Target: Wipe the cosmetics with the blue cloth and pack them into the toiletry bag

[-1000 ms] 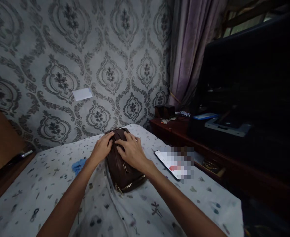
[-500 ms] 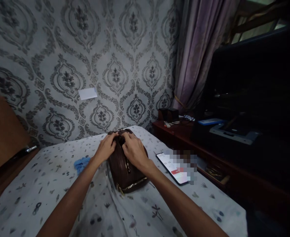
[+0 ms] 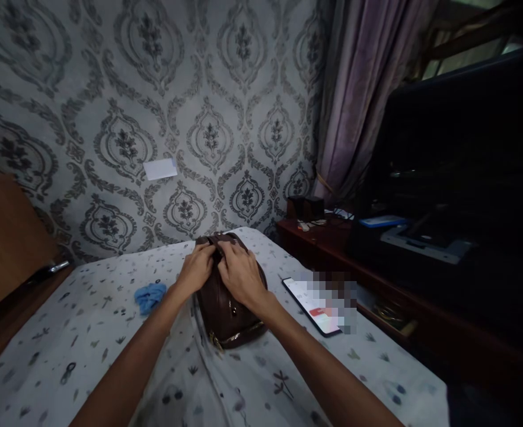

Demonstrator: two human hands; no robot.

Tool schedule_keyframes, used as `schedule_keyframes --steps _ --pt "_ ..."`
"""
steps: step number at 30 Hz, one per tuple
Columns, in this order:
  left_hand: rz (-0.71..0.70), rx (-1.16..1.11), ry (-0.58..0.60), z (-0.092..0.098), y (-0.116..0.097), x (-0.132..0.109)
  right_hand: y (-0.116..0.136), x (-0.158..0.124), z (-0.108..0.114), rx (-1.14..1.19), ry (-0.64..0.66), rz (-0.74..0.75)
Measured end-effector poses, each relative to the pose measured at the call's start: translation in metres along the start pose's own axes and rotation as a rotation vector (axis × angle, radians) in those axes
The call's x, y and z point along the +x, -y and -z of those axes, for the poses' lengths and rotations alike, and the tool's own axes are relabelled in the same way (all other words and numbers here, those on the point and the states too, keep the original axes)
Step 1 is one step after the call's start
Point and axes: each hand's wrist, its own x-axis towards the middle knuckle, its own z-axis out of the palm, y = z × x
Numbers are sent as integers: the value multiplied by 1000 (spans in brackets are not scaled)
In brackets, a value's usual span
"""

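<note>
A brown leather bag [image 3: 230,323] with gold zippers lies on a bed with a white patterned sheet [image 3: 190,394]. My left hand [image 3: 198,267] rests at the bag's upper left, its fingers curled on the top opening. Just beside it, my right hand [image 3: 240,270] has its fingers bent over the middle of the bag, close to the zipper. Both hands grip the bag's top; the fingertips are partly hidden. A blue cloth [image 3: 149,298] lies crumpled left of my left forearm.
To the right of the bag lies a phone [image 3: 310,305], partly pixelated. Beyond the bed's right edge stands a dark red desk [image 3: 332,240] with small black speakers [image 3: 305,207], cables and a large black screen [image 3: 448,154]. A brown board [image 3: 12,237] is at far left.
My hands have shifted slightly down along the bag's top, and the zipper opening between them looks narrower. The view has moved a little.
</note>
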Motion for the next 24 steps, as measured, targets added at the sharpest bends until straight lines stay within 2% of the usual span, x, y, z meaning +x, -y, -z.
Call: schedule_keyframes --steps 5,10,12,17,24 --pt "-9 -79 -82 -11 2 -7 -5 -13 -10 31 -35 0" --pt "7 -154 -186 -13 -4 -11 -10 -27 -22 -56 -187 -206" --pt "21 -173 -220 -12 -9 -13 -11 -30 -25 -49 -180 -239" --pt "76 -195 -280 -14 -16 -14 -11 -32 -22 -55 -122 -203" --pt "175 -322 -272 -13 -11 -16 -9 -35 -16 -34 -86 -194"
